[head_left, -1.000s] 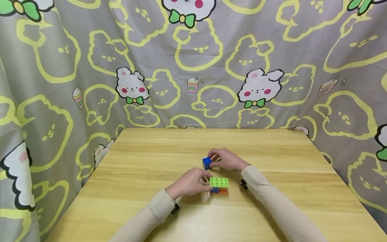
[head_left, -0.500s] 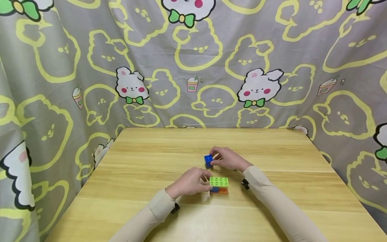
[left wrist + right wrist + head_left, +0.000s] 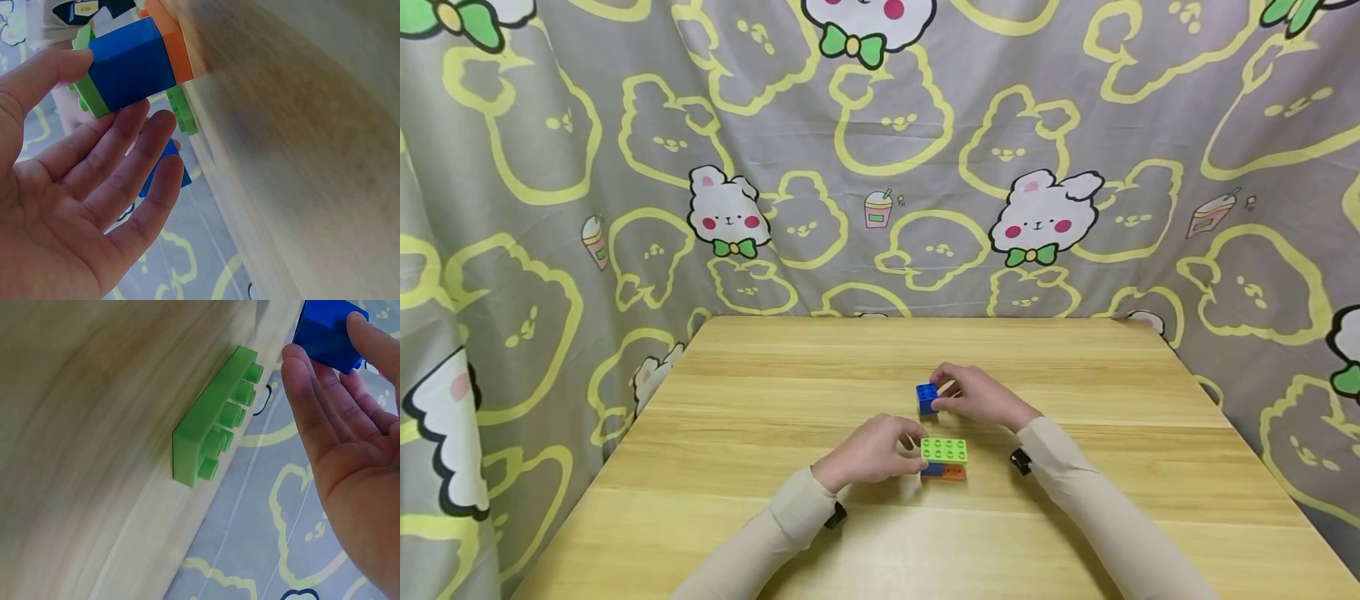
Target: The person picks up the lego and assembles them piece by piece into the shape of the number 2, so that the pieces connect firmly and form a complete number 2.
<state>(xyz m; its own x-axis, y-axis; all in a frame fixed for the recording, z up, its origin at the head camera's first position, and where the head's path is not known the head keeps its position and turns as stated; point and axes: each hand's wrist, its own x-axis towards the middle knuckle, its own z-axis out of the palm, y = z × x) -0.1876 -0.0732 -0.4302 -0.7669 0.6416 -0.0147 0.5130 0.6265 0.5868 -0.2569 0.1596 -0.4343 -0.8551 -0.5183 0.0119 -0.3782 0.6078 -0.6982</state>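
Note:
My left hand [image 3: 871, 450] holds the left end of a small stack of toy building bricks, thumb on the near side and fingers behind. A light green studded plate [image 3: 943, 450] tops the stack. Under it come a blue brick [image 3: 131, 62] and an orange plate [image 3: 953, 472] at the bottom. Farther back, my right hand [image 3: 976, 395] pinches a square blue brick [image 3: 927, 398] between thumb and fingers, its studs facing up. In the right wrist view a separate green plate [image 3: 209, 422] lies on the table, studs up; the stack largely hides it from the head view.
The wooden table [image 3: 760, 375] reaches back to a grey patterned curtain [image 3: 880, 125], which also hangs along both sides. Dark wrist cameras sit under both cuffs, the left camera [image 3: 835, 515] close to the tabletop.
My right hand has moved a little to the right with the square blue brick, which has also turned slightly. The left hand and its stack have stayed in place.

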